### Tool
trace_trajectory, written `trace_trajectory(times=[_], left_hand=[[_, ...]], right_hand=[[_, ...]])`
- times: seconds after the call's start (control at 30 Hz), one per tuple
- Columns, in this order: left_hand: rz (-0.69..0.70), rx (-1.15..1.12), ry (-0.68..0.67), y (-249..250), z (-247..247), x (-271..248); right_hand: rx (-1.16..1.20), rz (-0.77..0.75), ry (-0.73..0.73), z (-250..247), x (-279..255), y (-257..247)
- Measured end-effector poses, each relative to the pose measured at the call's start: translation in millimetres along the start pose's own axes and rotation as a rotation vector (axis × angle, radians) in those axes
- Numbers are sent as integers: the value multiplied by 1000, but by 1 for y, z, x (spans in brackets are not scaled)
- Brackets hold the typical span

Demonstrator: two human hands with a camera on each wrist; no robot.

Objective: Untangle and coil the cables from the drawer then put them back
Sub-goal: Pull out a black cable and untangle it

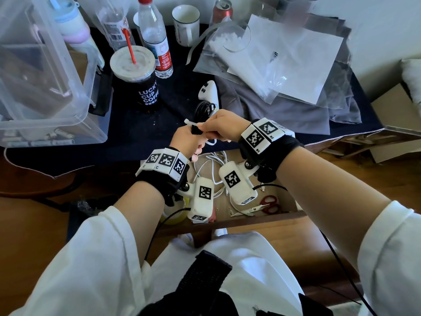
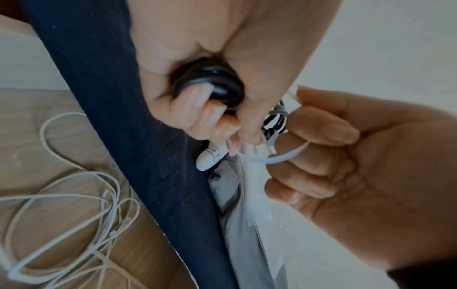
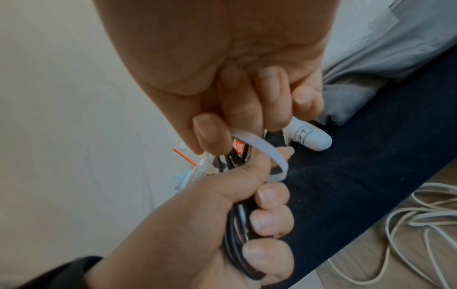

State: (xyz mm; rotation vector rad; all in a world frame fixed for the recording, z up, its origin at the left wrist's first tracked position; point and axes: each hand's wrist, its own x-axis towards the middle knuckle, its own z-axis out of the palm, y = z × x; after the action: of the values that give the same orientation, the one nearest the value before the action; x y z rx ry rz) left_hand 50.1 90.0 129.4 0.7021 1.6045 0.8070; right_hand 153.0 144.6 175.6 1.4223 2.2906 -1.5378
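Observation:
My left hand (image 1: 189,140) grips a coiled black cable (image 1: 203,111), its fingers curled round the bundle (image 2: 207,82) (image 3: 237,232). My right hand (image 1: 218,127) pinches a white zip tie (image 1: 190,122) that loops round the coil (image 2: 284,158) (image 3: 262,148). Both hands hover over the table's front edge, above the open wooden drawer (image 1: 250,218). A tangled white cable (image 1: 211,165) lies in the drawer (image 2: 74,215) (image 3: 420,224).
Red-handled scissors (image 1: 270,204) lie in the drawer. On the dark tablecloth (image 1: 136,133) stand a coffee cup (image 1: 136,76), water bottle (image 1: 155,37), mug (image 1: 185,23), soda can (image 1: 222,10), white controller (image 1: 208,92), clear storage box (image 1: 45,71) and plastic bags (image 1: 284,60) on grey cloth.

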Motion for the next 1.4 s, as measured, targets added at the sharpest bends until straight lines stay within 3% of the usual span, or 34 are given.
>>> trace_trajectory(times=[0.4,0.7,0.93,1.1,1.4], left_hand=[[-7,12,16,-3,2,1],[-11,-55,3,-1,0,-4],[-28,-185,-6,0,-3,-4],[22,-249,50,0,-5,-1],[59,-67,139,0,-1,3]], right_hand=[[0,33,79,2,0,0],[99,-86,243,0,1,8],[304,-79,146,3,5,10],[326,-62,123,-2,-2,10],[282,-41,128,0,5,6]])
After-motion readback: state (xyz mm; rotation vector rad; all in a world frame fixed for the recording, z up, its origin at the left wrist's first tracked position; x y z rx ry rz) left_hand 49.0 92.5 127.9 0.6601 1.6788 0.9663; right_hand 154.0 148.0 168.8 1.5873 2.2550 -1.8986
